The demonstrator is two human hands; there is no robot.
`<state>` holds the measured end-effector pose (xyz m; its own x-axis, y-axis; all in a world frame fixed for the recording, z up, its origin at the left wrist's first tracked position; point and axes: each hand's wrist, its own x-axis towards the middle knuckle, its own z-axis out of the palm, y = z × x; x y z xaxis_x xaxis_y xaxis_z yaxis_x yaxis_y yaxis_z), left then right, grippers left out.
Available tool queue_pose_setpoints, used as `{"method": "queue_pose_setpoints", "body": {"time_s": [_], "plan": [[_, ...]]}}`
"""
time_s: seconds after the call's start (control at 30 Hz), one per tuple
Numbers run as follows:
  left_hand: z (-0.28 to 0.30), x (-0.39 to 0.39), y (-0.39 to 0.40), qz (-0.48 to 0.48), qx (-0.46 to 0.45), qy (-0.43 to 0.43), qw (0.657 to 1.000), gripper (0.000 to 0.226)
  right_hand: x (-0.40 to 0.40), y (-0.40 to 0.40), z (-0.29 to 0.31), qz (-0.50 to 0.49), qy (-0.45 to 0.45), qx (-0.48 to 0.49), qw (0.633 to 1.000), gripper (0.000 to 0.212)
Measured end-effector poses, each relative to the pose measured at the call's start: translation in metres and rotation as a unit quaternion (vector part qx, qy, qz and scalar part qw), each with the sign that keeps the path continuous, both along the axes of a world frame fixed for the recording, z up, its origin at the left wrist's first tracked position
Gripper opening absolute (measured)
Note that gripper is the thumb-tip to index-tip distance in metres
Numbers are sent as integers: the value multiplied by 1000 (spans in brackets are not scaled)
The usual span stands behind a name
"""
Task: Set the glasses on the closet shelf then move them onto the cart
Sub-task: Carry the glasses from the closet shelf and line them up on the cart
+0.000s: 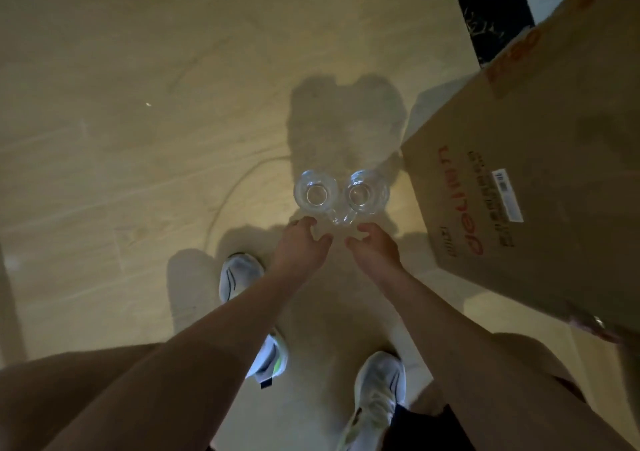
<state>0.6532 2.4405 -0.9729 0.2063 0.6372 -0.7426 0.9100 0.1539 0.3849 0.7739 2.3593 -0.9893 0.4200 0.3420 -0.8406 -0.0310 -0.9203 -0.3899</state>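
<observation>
Two clear handled glass mugs (341,194) sit left of the brown cardboard box (540,173), both hands (left hand (301,243), right hand (375,248)) loose-fingered and gripping nothing, so I'd hook each handle fully before lifting.

Open floor (138,70) left & ahead of glasses (341,194); cardboard box (536,173) crowds right side.

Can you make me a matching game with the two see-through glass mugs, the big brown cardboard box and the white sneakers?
Things:
1. left clear glass mug
2. right clear glass mug
3. brown cardboard box
4. white sneakers

Places:
A. right edge of the view
B. in front of the right hand
C. bottom, on the person's feet
D. in front of the left hand

Pairs: 1-D, 2-B, 3-A, 4-C
</observation>
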Motion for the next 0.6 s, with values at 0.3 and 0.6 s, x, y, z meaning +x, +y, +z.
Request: {"method": "queue_pose_setpoints", "body": {"time_s": [0.3, 0.6], "plan": [[-82, 24, 2, 214, -54, -112, 969, 19, -4, 18, -86, -209, 137, 76, 965, 23], [-94, 41, -6, 377, -172, -175, 893, 9, 5, 22, -103, -285, 213, 83, 931, 15]]}}
